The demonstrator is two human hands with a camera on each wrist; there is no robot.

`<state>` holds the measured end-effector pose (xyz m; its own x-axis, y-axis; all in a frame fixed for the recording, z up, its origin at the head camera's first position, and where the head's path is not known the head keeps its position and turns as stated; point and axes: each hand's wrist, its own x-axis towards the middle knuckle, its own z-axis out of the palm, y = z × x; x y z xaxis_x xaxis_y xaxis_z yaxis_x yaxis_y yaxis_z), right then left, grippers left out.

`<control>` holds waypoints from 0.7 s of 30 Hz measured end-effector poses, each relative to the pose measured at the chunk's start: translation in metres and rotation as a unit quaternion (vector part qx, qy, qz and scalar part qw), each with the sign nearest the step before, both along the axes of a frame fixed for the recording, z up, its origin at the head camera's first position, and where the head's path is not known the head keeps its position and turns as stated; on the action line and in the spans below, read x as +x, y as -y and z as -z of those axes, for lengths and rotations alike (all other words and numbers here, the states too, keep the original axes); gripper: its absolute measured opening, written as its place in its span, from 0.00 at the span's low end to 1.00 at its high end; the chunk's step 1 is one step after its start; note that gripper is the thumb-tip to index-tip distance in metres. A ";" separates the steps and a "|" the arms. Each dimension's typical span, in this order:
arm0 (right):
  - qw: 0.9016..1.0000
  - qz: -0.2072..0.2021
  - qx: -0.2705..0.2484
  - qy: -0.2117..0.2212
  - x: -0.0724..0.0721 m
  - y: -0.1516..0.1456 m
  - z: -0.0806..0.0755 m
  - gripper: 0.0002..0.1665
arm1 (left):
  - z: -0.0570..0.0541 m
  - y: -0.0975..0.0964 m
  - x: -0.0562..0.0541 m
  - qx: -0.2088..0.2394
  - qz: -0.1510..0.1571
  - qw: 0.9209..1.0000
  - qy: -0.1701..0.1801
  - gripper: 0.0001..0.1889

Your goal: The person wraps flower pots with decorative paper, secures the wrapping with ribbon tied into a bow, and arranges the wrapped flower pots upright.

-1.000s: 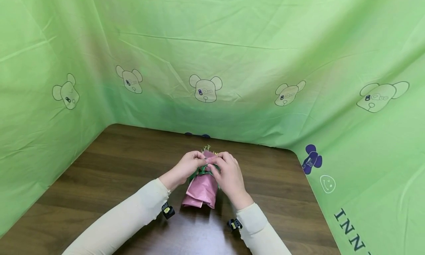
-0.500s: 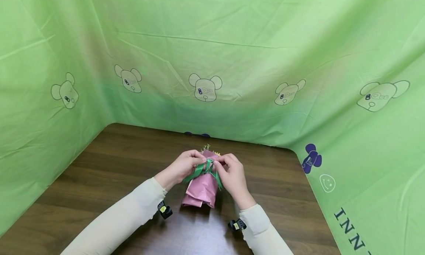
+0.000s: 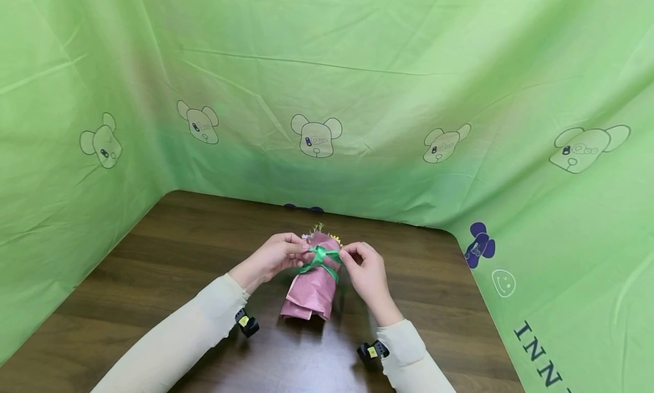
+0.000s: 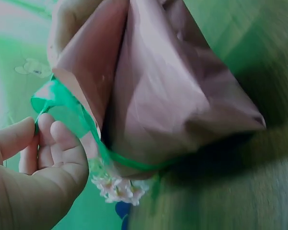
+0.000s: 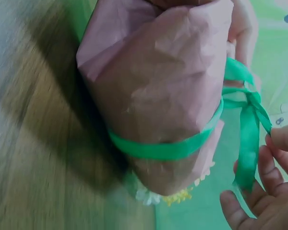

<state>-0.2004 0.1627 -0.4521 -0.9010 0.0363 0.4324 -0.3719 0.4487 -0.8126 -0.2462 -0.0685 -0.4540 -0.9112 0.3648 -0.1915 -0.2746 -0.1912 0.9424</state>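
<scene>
A small flower bouquet in pink wrapping paper (image 3: pixel 310 293) lies on the table, flower ends pointing away from me. Around it runs a green ribbon (image 3: pixel 319 256), crossed into a knot or bow on top. My left hand (image 3: pixel 271 259) pinches one part of the ribbon between thumb and fingers, left of the knot. On the other side, my right hand (image 3: pixel 367 274) pinches another part between thumb and forefinger. In the right wrist view the ribbon band (image 5: pixel 165 149) circles the paper, and a loose tail hangs by the right hand's fingers. Yellow flowers (image 5: pixel 177 196) peek out.
The dark wooden table (image 3: pixel 204 245) extends to both sides of the bouquet. A green printed curtain (image 3: pixel 317 80) encloses the back and sides. Black wrist cameras (image 3: pixel 247 323) hang under both forearms.
Both hands have moved apart, left hand leftward and right hand rightward, drawing the ribbon out sideways. The knot and flowers, earlier largely covered by fingers, now show. The bouquet stays in place.
</scene>
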 end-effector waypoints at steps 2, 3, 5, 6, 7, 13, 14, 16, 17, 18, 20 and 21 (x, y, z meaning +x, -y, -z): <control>1.000 0.000 0.004 0.012 0.000 -0.004 0.001 0.04 | 0.002 0.003 0.000 -0.010 0.001 1.000 -0.002 0.04; 1.000 0.000 0.008 0.018 0.001 -0.005 0.001 0.03 | 0.003 0.004 0.000 -0.016 0.003 1.000 -0.005 0.05; 0.999 0.001 0.017 0.028 0.002 -0.008 0.002 0.03 | 0.005 0.006 0.000 -0.021 0.004 1.000 -0.010 0.07; 0.999 0.001 0.021 0.034 0.002 -0.009 0.003 0.03 | 0.006 0.006 0.000 -0.022 0.003 1.000 -0.013 0.07; 0.999 0.002 0.023 0.038 0.002 -0.011 0.003 0.03 | 0.006 0.007 0.000 -0.025 0.002 1.000 -0.017 0.07; 0.998 0.002 0.029 0.060 0.004 -0.019 0.005 0.03 | 0.008 0.008 0.001 -0.055 -0.008 0.998 -0.033 0.08; 0.998 0.002 0.031 0.062 0.005 -0.020 0.005 0.03 | 0.009 0.009 0.002 -0.061 -0.007 0.997 -0.036 0.07; 0.997 0.002 0.035 0.064 0.005 -0.022 0.006 0.03 | 0.009 0.009 0.002 -0.070 -0.008 0.997 -0.039 0.06; 0.997 0.002 0.037 0.065 0.006 -0.023 0.006 0.03 | 0.009 0.010 0.002 -0.074 -0.008 0.996 -0.039 0.05; 0.997 0.002 0.040 0.067 0.006 -0.024 0.006 0.03 | 0.010 0.010 0.003 -0.077 -0.009 0.996 -0.039 0.05; 0.996 0.004 0.043 0.072 0.007 -0.027 0.007 0.03 | 0.010 0.012 0.003 -0.085 -0.012 0.996 -0.036 0.04; 0.996 0.007 0.045 0.075 0.007 -0.028 0.008 0.03 | 0.010 0.012 0.003 -0.088 -0.014 0.995 -0.034 0.04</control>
